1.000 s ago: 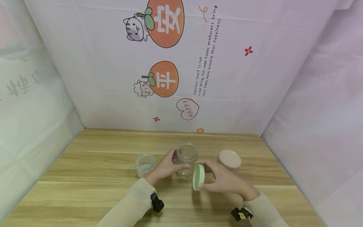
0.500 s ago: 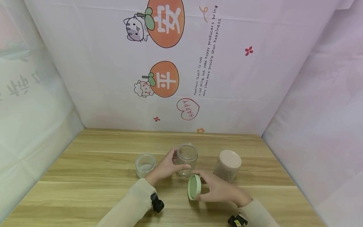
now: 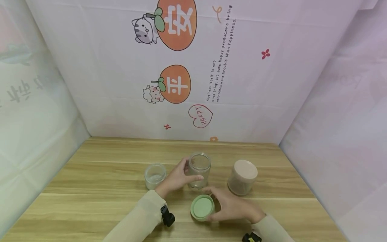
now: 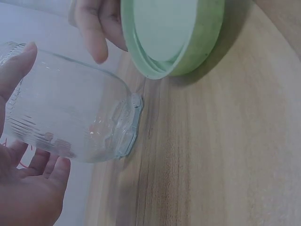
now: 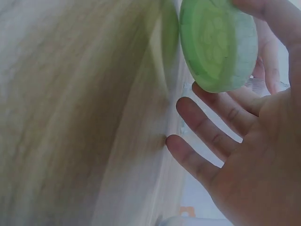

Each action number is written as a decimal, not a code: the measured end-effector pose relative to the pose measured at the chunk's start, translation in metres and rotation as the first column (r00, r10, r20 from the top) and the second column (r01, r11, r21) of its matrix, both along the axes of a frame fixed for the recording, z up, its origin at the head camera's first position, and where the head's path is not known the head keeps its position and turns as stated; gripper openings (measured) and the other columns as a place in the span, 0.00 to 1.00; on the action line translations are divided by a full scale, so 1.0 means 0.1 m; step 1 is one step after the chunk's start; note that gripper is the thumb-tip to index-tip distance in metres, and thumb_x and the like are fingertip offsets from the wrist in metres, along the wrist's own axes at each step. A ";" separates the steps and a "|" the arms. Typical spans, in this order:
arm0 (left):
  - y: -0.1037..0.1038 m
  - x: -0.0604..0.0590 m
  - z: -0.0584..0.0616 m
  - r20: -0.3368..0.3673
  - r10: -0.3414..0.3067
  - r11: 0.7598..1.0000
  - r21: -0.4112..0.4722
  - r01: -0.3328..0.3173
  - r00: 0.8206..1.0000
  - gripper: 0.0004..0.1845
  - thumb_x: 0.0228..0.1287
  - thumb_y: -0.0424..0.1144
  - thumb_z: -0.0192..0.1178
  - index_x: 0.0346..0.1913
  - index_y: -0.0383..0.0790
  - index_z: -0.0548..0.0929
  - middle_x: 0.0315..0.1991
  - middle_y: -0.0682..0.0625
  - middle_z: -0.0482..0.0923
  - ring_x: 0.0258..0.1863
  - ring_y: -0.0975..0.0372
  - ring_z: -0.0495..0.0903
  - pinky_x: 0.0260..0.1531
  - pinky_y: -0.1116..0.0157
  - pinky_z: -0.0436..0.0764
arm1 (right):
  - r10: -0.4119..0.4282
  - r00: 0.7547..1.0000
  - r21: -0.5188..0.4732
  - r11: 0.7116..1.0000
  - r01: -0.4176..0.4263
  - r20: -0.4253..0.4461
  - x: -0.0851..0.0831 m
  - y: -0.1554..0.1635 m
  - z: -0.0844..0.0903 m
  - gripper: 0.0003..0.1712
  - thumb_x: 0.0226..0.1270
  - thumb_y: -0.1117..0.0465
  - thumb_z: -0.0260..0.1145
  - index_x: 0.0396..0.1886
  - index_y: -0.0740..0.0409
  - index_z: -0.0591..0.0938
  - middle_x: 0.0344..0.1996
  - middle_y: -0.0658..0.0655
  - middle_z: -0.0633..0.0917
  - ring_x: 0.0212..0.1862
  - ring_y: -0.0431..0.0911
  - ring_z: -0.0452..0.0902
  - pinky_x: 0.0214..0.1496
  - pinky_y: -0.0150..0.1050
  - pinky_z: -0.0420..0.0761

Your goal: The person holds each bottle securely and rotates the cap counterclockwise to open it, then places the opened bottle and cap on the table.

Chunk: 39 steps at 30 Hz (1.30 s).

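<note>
My left hand (image 3: 174, 178) grips a clear glass jar (image 3: 200, 167) that stands upright and lidless at the middle of the table. Its thumb lies across the near side and the other fingers curve round the left. In front of the jar, my right hand (image 3: 232, 204) pinches a round green lid (image 3: 202, 207) by its edge, between thumb and forefinger, with the inner side facing up. The right wrist view shows the lid (image 5: 218, 44) near the tabletop, the other fingers (image 5: 195, 160) spread away from it. Jar and lid are apart in the left wrist view.
A short, open glass jar (image 3: 155, 176) stands left of my left hand. To the right, behind my right hand, is a jar (image 3: 242, 178) with a pale pink lid. The wooden table (image 3: 90, 188) meets printed white cloth walls (image 3: 121, 111) at the back and sides.
The right hand has brought the green lid toward me and slightly left, down from beside the jar, tipping it from upright to nearly flat. The left hand and the jar stay put.
</note>
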<state>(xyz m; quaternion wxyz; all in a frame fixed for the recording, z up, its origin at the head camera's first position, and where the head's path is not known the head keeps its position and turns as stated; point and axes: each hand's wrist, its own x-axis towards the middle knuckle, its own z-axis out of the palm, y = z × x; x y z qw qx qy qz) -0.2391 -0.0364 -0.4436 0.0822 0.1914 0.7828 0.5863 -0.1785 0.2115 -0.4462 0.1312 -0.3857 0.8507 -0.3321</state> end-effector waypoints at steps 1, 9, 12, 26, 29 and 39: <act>0.00 0.00 0.00 0.003 0.001 1.000 -0.001 -0.001 1.000 0.44 0.58 0.52 0.74 0.72 0.41 0.64 0.69 0.44 0.66 0.70 0.49 0.65 0.70 0.50 0.64 | 0.008 1.000 0.010 1.000 -0.008 -0.025 -0.01 0.00 -0.01 0.47 0.59 0.42 0.75 0.72 0.58 0.67 0.59 0.51 0.78 0.58 0.43 0.74 0.62 0.45 0.76; 0.01 0.01 0.02 0.017 0.005 1.000 -0.015 -0.005 1.000 0.43 0.59 0.50 0.74 0.73 0.42 0.63 0.69 0.44 0.65 0.70 0.49 0.64 0.70 0.51 0.63 | 0.028 0.981 0.142 0.990 -0.001 -0.190 0.04 -0.03 -0.01 0.50 0.57 0.42 0.75 0.75 0.56 0.66 0.65 0.49 0.74 0.64 0.45 0.70 0.65 0.49 0.73; 0.01 0.01 0.02 0.014 0.004 1.000 -0.019 -0.004 1.000 0.43 0.60 0.49 0.73 0.73 0.41 0.63 0.70 0.43 0.65 0.70 0.48 0.64 0.70 0.50 0.64 | 0.026 0.977 0.170 0.985 0.011 -0.213 0.07 -0.06 0.00 0.50 0.57 0.42 0.76 0.75 0.54 0.65 0.68 0.49 0.72 0.67 0.47 0.68 0.66 0.51 0.72; 0.01 0.02 0.01 0.004 -0.011 1.000 -0.009 0.011 1.000 0.47 0.58 0.54 0.73 0.73 0.40 0.60 0.69 0.43 0.64 0.70 0.46 0.63 0.69 0.46 0.64 | -0.033 0.979 0.184 0.980 0.070 -0.200 0.13 -0.05 0.01 0.52 0.58 0.36 0.73 0.76 0.52 0.65 0.66 0.48 0.72 0.66 0.45 0.68 0.66 0.50 0.73; 0.01 0.03 0.02 0.000 -0.020 1.000 -0.014 0.020 1.000 0.48 0.59 0.54 0.73 0.74 0.41 0.58 0.69 0.43 0.63 0.70 0.47 0.62 0.69 0.46 0.63 | -0.044 0.984 0.164 0.984 0.073 -0.175 0.12 -0.04 0.04 0.49 0.61 0.36 0.71 0.76 0.52 0.65 0.65 0.48 0.74 0.64 0.44 0.69 0.65 0.49 0.74; -0.01 0.01 0.10 -0.018 -0.046 0.999 -0.006 0.045 0.999 0.51 0.57 0.53 0.75 0.77 0.47 0.55 0.73 0.42 0.59 0.70 0.46 0.62 0.67 0.47 0.66 | -0.078 0.978 0.080 0.992 0.095 -0.196 0.06 0.09 0.24 0.27 0.73 0.49 0.65 0.66 0.56 0.76 0.59 0.54 0.81 0.56 0.49 0.79 0.57 0.48 0.81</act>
